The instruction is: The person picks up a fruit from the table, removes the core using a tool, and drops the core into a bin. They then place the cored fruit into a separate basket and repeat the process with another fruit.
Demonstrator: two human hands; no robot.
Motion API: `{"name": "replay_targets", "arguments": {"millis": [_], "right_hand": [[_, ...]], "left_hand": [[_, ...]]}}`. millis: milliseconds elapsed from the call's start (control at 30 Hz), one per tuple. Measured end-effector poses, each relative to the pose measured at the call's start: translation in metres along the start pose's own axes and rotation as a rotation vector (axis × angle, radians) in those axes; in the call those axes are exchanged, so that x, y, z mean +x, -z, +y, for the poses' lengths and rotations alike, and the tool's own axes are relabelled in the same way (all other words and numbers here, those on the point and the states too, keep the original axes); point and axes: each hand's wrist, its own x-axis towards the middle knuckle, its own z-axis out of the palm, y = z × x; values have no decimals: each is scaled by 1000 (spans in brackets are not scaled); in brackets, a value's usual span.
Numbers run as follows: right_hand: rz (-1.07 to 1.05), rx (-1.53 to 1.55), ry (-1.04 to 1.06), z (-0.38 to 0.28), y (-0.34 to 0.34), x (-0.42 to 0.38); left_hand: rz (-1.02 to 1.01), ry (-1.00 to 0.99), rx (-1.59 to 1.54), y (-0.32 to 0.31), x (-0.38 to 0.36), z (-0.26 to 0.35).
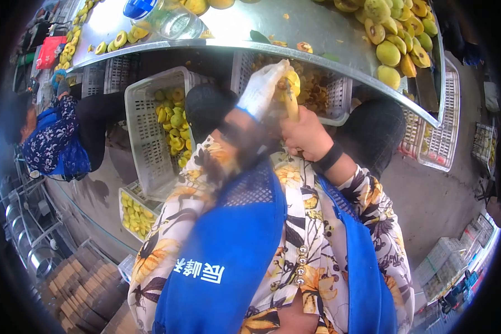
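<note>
In my white-gloved left hand (263, 87) is a yellow peach half (294, 83), pinched by the fingertips. My bare right hand (309, 134) is closed around the pale handle of a pitting tool (291, 106). The tool points up at the peach and its tip meets the cut face; the tip's exact shape is too small to make out. Both hands are above a crate of peach scraps (312, 92), between my knees and just short of the metal table (234, 25).
Peach halves (388, 53) are piled at the table's right. A clear jug (175, 23) with a blue part stands on its left. A white crate (142, 128) of yellow pieces is by my left knee, another crate (437, 122) at right. A co-worker (55, 133) sits at left.
</note>
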Motion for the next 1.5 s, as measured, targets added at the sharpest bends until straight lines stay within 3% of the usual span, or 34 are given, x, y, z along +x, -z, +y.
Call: {"name": "replay_targets", "arguments": {"millis": [133, 167, 300, 400, 567, 633, 700, 767, 800, 833, 867, 933, 1000, 1233, 1400, 1433, 1500], "right_hand": [[-13, 93, -47, -8, -9, -4], [-11, 112, -56, -9, -11, -4], [-6, 182, -118, -6, -13, -7], [-94, 346, -155, -1, -6, -8], [-65, 226, -112, 1, -10, -7], [31, -349, 320, 28, -2, 12], [121, -751, 684, 51, -4, 32], [76, -773, 530, 25, -8, 20], [133, -681, 345, 8, 2, 3], [111, -570, 179, -7, -6, -6], [97, -194, 48, 7, -9, 5], [146, -213, -24, -14, -13, -17], [354, -455, 252, 23, -19, 10], [353, -529, 363, 12, -13, -6], [5, 41, -19, -4, 5, -24], [-44, 158, -76, -3, 8, -25], [18, 89, -10, -9, 11, -35]], "left_hand": [[-35, 101, -209, -3, 1, 11], [10, -1, -101, -7, -6, 11], [209, -92, -5, -19, -7, 1], [156, -188, 48, -18, -8, -9], [131, 26, -65, -12, -14, 0], [119, 61, -57, -13, -14, 4], [247, -557, 494, 6, -8, -12], [296, -543, 421, 8, -6, -19], [206, -165, 132, -17, -5, -8], [297, -118, 139, -21, -5, -3], [343, -208, 187, -13, 2, -12], [229, -15, 81, -21, -7, -1], [42, 148, -89, -6, 2, -8], [141, 26, 13, -32, -10, 8], [249, -311, 440, -27, 2, -12], [233, -228, 357, -31, -1, -9], [206, -60, 189, -46, -9, -2]]}}
